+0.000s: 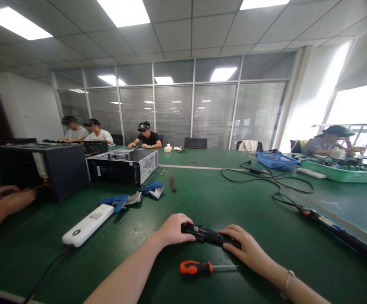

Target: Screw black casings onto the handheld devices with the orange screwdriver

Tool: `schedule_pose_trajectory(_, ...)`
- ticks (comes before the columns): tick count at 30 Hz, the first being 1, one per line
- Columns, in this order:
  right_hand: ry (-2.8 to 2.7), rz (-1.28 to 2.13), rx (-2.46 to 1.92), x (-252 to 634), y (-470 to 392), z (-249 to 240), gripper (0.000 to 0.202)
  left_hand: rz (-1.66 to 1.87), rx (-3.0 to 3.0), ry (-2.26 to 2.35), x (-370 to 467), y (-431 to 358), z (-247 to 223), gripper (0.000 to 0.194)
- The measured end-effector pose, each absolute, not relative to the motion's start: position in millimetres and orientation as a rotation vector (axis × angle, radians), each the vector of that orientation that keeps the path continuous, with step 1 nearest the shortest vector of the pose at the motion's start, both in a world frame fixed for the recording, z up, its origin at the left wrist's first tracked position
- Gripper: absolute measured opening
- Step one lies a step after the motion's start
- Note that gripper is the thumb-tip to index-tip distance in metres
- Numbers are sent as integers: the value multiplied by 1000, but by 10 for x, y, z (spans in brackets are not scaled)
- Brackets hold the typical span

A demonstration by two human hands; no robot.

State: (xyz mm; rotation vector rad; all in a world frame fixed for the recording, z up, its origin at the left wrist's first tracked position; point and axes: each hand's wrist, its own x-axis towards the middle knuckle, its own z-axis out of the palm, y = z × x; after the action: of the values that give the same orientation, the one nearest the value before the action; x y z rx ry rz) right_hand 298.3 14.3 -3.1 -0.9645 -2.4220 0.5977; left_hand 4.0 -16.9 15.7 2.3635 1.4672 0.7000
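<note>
Between my two hands is a long, flat black device, just above or on the green table; its exact kind does not show. My left hand grips its left end, thumb on the near side and fingers over the far side. On the right end my right hand is closed, fingers along the top and thumb below. Nearer to me lies a screwdriver with an orange and black handle, its shaft pointing right.
At left, a co-worker's hands reach into a black computer case. Around the table are an open case, a white power strip, blue gloves, a brown bar, cables, a blue basket and a green basket.
</note>
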Motion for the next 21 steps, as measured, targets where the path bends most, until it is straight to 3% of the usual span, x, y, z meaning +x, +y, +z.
schedule_pose_trajectory(11,-2454,664,-890,3075,179,29,34,580,2298,1357,4,-193,211,51)
schedule_pose_trajectory(17,-2325,-50,-1312,3616,614,-46,44,569,2313,1315,20,-205,258,49)
schedule_pose_trajectory(21,-2063,-211,-1627,4423,957,-117,63,549,2313,1295,16,-208,267,48)
